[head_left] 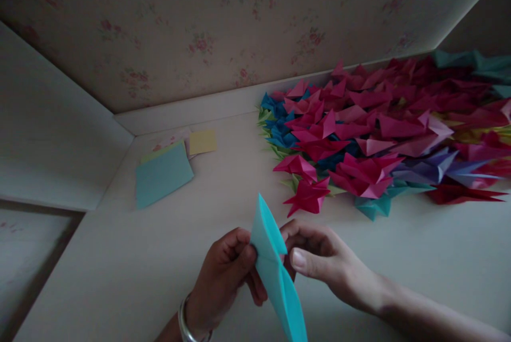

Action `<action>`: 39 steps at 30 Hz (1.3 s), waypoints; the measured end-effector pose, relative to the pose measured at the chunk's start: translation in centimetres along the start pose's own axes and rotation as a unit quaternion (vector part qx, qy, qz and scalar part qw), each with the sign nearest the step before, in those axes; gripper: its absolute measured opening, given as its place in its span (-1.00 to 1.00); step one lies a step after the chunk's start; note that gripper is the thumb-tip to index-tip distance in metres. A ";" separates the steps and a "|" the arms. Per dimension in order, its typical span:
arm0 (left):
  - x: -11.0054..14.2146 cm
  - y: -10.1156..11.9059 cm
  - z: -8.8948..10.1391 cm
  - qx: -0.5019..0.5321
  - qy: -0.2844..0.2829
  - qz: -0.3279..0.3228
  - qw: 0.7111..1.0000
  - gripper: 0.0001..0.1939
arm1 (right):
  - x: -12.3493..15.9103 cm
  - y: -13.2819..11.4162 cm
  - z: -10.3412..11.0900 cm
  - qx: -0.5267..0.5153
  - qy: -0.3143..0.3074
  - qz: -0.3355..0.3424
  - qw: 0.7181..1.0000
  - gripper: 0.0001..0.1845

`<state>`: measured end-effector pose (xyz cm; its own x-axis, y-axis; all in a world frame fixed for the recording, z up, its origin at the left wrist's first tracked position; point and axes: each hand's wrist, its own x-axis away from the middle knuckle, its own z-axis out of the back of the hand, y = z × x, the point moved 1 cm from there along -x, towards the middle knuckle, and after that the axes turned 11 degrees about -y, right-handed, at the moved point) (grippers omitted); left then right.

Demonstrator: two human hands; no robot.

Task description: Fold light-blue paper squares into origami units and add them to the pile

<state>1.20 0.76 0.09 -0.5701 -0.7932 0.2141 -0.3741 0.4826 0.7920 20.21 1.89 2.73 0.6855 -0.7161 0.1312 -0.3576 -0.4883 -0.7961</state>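
Observation:
A turquoise sheet of folded paper (268, 257) stands on edge in front of me, its folded flaps opening toward the right. My left hand (229, 273), with a silver bangle at the wrist, pinches the paper's left side between thumb and fingers. On the other side, my right hand (319, 257) curls its fingers against the paper's right edge near the notch between two flaps. The right thumb lies just beside that edge, and some fingertips are hidden behind the paper.
Many folded paper shapes, such as a pink one (307, 195) and a teal one (373, 204), crowd the right side of the white table (223, 198). Flat teal paper (163, 176) and a yellow square (203, 142) lie at left. A floral wall (223, 27) rises behind.

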 end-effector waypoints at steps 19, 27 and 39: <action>0.4 0.1 0.0 -0.041 0.002 0.023 0.999 -0.69 | 0.1 -0.1 -0.1 0.012 0.022 0.007 1.000 -0.60; 0.1 -0.2 0.3 -0.032 -0.011 -0.002 0.999 -0.71 | 0.1 0.0 0.1 0.011 0.021 0.013 1.000 -0.67; 0.3 1.0 -0.3 -0.213 0.146 -0.024 0.966 -0.70 | 0.7 0.6 0.8 0.296 0.152 0.142 0.932 -0.72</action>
<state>0.83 0.89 1.14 -0.3049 -0.9120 0.2743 -0.0244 0.2954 0.9551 21.01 1.50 1.87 0.3725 -0.9270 -0.0445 -0.0223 0.0390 -0.9990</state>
